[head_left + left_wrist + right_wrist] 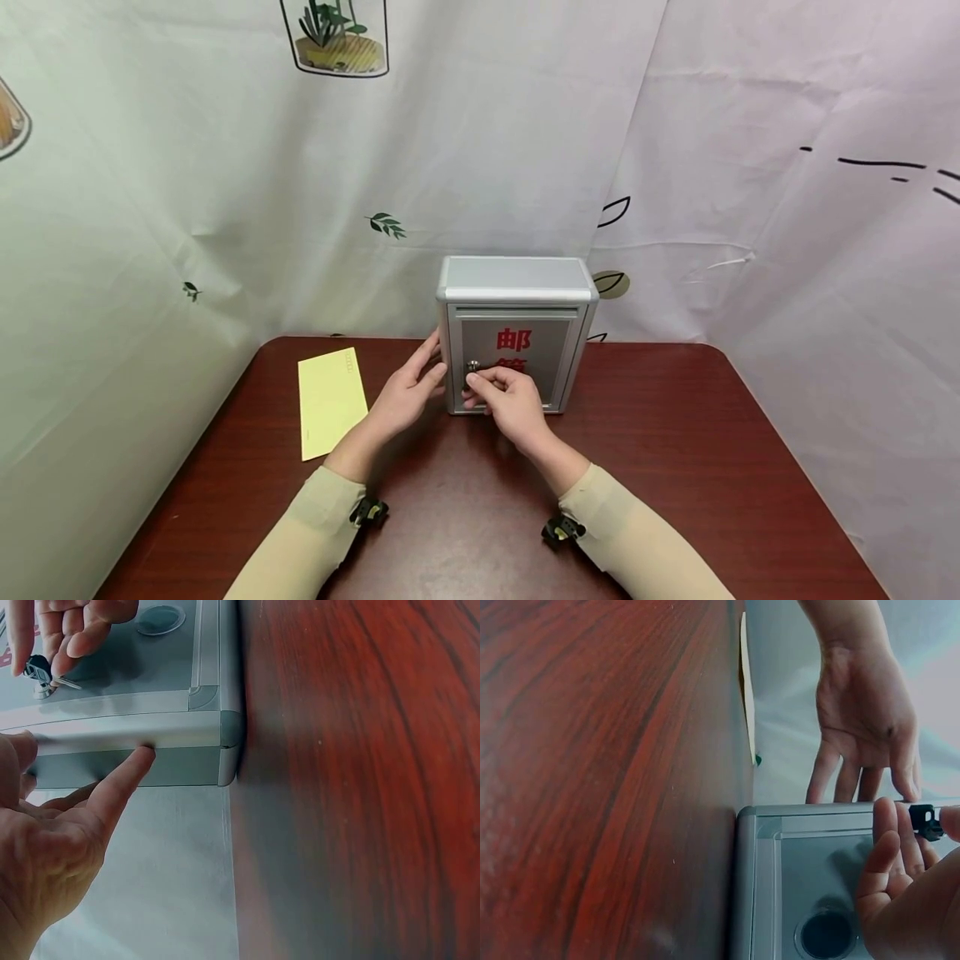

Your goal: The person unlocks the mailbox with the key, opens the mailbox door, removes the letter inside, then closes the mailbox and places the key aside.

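Observation:
A silver-grey metal mailbox [517, 279] with red characters on its front door stands upright on the table. My right hand [513, 408] is at the lock [472, 365] on the door's left side, its thumb and forefinger pinching a black-headed key [37, 669] there. A second metal key blade [69, 682] sticks out beside it in the left wrist view. My left hand [405, 400] rests its fairly straight fingers against the mailbox's left side; some fingertips are hidden behind it in the head view.
A yellow envelope [330, 404] lies on the dark red wooden table [675, 467], left of my left forearm. White printed cloth [487, 150] hangs behind and on both sides of the table. A round window [826, 934] is low on the mailbox door.

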A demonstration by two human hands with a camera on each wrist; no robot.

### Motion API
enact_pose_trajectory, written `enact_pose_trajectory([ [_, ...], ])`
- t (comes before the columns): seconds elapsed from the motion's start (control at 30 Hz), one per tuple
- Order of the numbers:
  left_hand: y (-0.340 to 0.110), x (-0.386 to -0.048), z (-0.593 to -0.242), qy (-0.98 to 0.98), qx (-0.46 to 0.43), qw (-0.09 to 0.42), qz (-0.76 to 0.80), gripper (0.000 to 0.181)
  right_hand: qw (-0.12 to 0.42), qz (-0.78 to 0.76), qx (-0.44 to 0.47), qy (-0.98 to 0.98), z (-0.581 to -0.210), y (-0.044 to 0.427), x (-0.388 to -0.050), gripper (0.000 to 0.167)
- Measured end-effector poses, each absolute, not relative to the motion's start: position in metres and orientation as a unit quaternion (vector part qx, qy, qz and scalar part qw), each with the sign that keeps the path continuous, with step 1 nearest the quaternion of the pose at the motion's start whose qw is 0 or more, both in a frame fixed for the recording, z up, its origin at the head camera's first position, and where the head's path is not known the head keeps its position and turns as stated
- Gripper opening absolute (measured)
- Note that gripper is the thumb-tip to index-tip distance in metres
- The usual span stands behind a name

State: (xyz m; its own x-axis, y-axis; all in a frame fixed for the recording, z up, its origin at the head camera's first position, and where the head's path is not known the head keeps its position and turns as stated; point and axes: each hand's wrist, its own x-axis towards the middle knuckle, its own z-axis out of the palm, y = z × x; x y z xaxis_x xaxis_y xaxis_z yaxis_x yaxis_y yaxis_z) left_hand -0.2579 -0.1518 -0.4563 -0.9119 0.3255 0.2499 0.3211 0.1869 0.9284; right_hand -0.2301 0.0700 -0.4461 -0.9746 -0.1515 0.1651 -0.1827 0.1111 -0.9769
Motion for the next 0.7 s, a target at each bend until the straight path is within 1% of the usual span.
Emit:
enact_pose_trajectory([
  [0.43,-0.1520,-0.2585,-0.4568,0.768,0.209,0.004,0.606,0.065,-0.006,0.650,0.113,-0.751,-0.4423,0.0739,-0.2337,0.030],
  [0.7,-0.1525,-0.2561,-0.4554,0.774,0.206,0.001,0.599,0.070,-0.023,0.652,0.111,-0.750,-0.4371,0.0763,-0.2359,0.029],
])
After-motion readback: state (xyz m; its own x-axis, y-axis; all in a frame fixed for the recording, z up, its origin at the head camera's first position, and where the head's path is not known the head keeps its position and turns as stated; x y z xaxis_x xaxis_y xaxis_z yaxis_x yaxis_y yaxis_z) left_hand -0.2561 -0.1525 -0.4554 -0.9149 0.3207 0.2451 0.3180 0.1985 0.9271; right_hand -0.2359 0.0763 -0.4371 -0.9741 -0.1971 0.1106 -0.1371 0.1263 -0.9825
